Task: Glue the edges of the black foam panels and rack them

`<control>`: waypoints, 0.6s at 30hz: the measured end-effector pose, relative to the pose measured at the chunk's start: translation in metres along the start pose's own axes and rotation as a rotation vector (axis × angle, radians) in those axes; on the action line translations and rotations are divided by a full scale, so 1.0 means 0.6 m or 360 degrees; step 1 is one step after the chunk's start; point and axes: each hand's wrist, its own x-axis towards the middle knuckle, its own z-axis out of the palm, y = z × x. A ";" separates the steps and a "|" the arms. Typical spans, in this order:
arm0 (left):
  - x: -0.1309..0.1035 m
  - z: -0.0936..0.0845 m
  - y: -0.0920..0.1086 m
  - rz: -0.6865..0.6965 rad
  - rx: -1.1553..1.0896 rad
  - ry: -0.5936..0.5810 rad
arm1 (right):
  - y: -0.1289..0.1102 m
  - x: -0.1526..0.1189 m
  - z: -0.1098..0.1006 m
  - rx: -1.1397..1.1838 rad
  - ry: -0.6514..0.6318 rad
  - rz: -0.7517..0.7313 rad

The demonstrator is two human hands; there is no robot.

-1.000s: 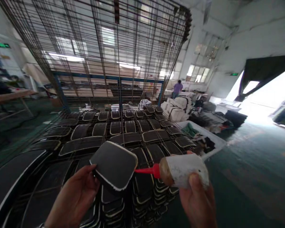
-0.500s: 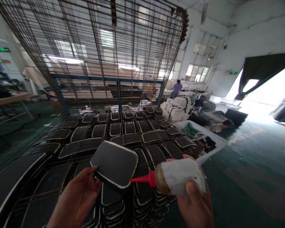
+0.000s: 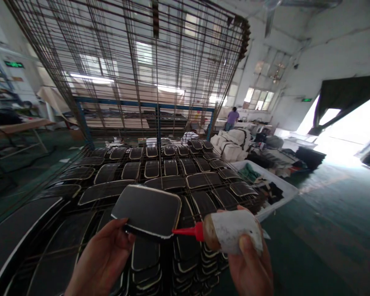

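A dark, rounded-corner panel with a pale line along its rim is gripped at its left lower edge by my left hand. My right hand is wrapped round a squeeze bottle with a white label and brownish contents. The bottle lies sideways, its red nozzle pointing left. The nozzle tip meets the panel's lower right corner. Beneath both hands, many similar dark panels lie on the wire rack, several with the same pale edging. My left fingers are partly hidden behind the panel.
A wire grid rises slanting above the rack. To the right stands a white bin with dark and green cloth in it. White bundles are piled behind it. A person in purple stands at a far table.
The panel has turned slightly in my left hand and looks more level. The nozzle has shifted a little right, staying at the panel's right corner. The whole view has shifted slightly.
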 end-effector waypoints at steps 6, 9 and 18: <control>0.007 -0.003 -0.005 -0.0008 -0.0105 -0.0027 | 0.023 -0.013 0.003 0.0150 0.0194 0.0102; 0.008 0.001 -0.014 0.0007 -0.0179 0.0024 | 0.035 -0.015 0.029 0.0391 0.0318 0.0418; 0.019 0.000 -0.065 0.0142 -0.0187 -0.0009 | -0.031 0.079 0.060 0.1023 0.0731 0.0602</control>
